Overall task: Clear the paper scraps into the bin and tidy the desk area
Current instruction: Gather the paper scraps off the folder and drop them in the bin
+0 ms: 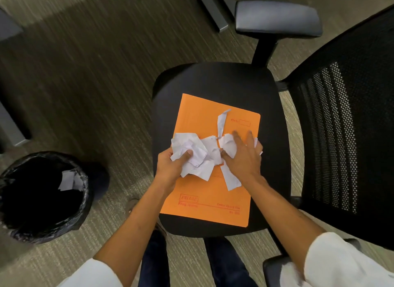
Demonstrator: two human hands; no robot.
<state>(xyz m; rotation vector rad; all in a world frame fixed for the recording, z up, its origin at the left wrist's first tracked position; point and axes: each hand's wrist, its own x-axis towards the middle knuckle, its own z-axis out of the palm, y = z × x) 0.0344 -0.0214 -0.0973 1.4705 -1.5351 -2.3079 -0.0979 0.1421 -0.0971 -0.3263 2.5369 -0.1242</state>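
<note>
Paper scraps point(200, 156) sit heaped on one orange file folder point(204, 192), and that folder lies flat on the black seat of an office chair point(215, 81), mesh back to the right, two padded armrests in view. Below is striped grey-green carpet point(85, 73). The left hand point(172, 163) is clenched round a crumpled white wad; the right hand point(243, 156) presses down, fingers spread, on more scraps. One long strip lies loose above the heap, another below it. One bin point(84, 203), black-lined, stands on the carpet to the left, with white scraps already inside. The folder's red print is too blurred to read.
</note>
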